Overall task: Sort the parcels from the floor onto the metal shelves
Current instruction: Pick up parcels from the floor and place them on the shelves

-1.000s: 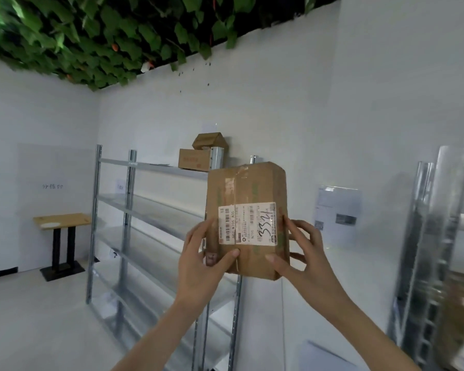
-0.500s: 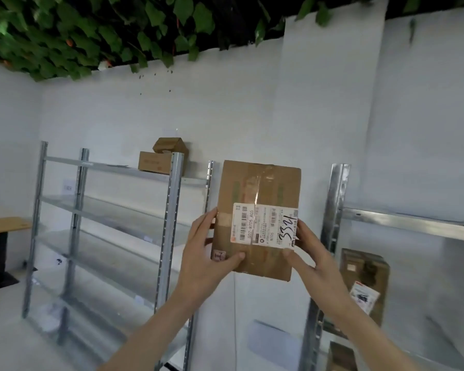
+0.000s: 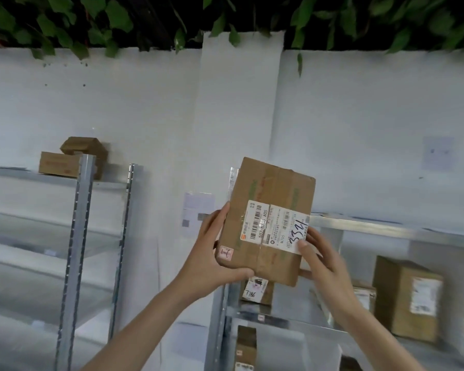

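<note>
Parcel (image 3: 268, 218) gripped upright by left hand (image 3: 209, 261), right hand (image 3: 324, 261).

Held parcel (image 3: 268, 223): lower left corner covered by left hand (image 3: 209, 261); lower right edge of its label (image 3: 277, 226) covered by right hand (image 3: 324, 261) thumb. Small print on label too fine to read. Fingers of both hands hidden behind the parcel. Right shelf unit (image 3: 386, 226): front post mostly hidden behind parcel; boxes on it blurred, labels unreadable, one (image 3: 406, 298) near the right edge. Left shelf unit (image 3: 83, 223) cut off at left edge and bottom. Both forearms run out of the bottom edge.
</note>
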A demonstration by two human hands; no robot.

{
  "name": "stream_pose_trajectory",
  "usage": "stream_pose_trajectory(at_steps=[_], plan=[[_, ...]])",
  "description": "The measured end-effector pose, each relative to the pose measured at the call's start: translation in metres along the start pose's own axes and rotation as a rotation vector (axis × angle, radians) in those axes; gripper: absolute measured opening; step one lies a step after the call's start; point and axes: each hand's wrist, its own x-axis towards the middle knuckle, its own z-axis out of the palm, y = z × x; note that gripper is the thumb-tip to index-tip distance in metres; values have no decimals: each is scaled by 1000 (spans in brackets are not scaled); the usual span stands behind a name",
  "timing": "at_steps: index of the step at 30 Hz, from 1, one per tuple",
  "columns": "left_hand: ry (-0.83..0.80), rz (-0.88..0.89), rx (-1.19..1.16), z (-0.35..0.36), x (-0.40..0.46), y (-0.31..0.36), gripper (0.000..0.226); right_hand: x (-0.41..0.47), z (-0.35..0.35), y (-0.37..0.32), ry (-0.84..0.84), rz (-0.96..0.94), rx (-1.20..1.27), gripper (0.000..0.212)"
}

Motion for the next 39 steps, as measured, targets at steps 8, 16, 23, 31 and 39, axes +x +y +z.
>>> stream_pose_trajectory(at_steps=[8, 16, 23, 31, 39], plan=[[9, 59, -7, 130, 42, 49, 115, -3, -155, -22, 48, -22, -120, 73], [22, 239, 75, 231, 56, 107, 109, -26, -281, -64, 51, -57, -215, 117], [-5, 292, 12, 283, 65, 140, 102, -38, -352, -99, 156, -48, -309, 126], [-4, 362, 16, 313, 74, 160, 80, -51, -388, -109, 259, -20, -224, 97], [101, 324, -104, 329, 84, 159, 67, -58, -391, -110, 349, 6, -113, 93]])
